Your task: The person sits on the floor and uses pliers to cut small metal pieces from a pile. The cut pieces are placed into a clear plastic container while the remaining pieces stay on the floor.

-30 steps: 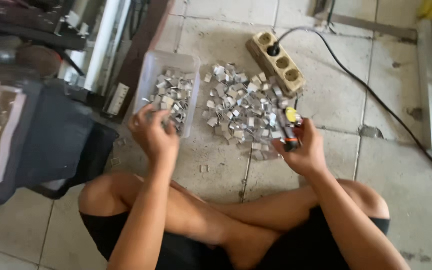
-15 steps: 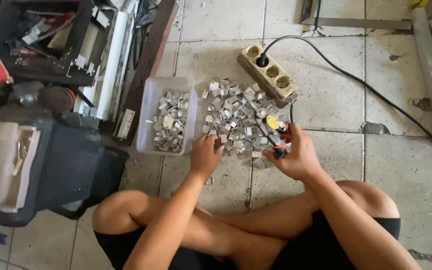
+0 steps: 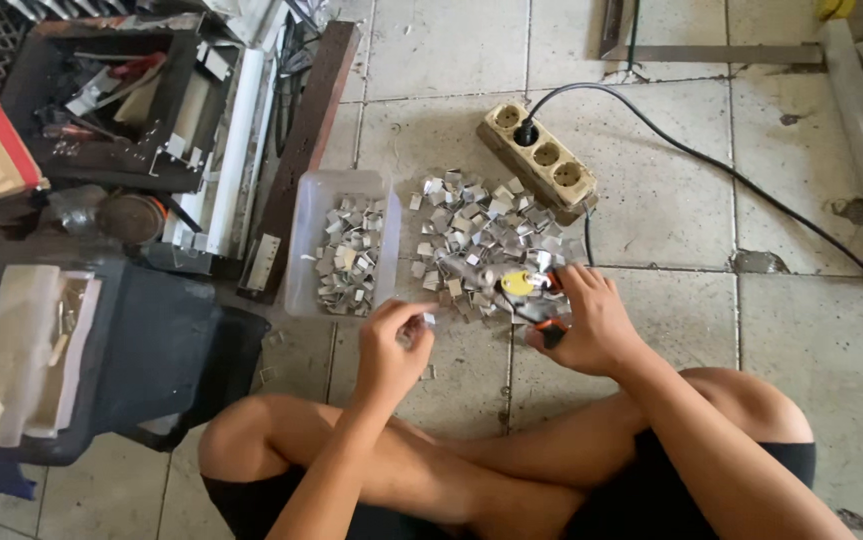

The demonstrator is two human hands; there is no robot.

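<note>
I sit cross-legged on a tiled floor. A heap of small bent metal pieces (image 3: 476, 235) lies in front of me. My left hand (image 3: 391, 345) pinches one small metal piece (image 3: 425, 319) at its fingertips, just below the heap. My right hand (image 3: 586, 320) grips a hand tool with orange-and-black handles and a yellow part (image 3: 526, 290), its head over the heap's near edge. A clear plastic tub (image 3: 303, 250) left of the heap holds more of the same metal pieces.
A beige power strip (image 3: 541, 160) with a black cable (image 3: 751, 190) lies behind the heap. A dark tool crate (image 3: 101, 100), white strips and a dark wooden plank (image 3: 301, 150) are at the left. A dark bag (image 3: 151, 350) sits by my left knee.
My left hand came away from the tub, went to the heap and now holds a metal piece nearer my body. The right hand with the tool stayed at the heap's edge.
</note>
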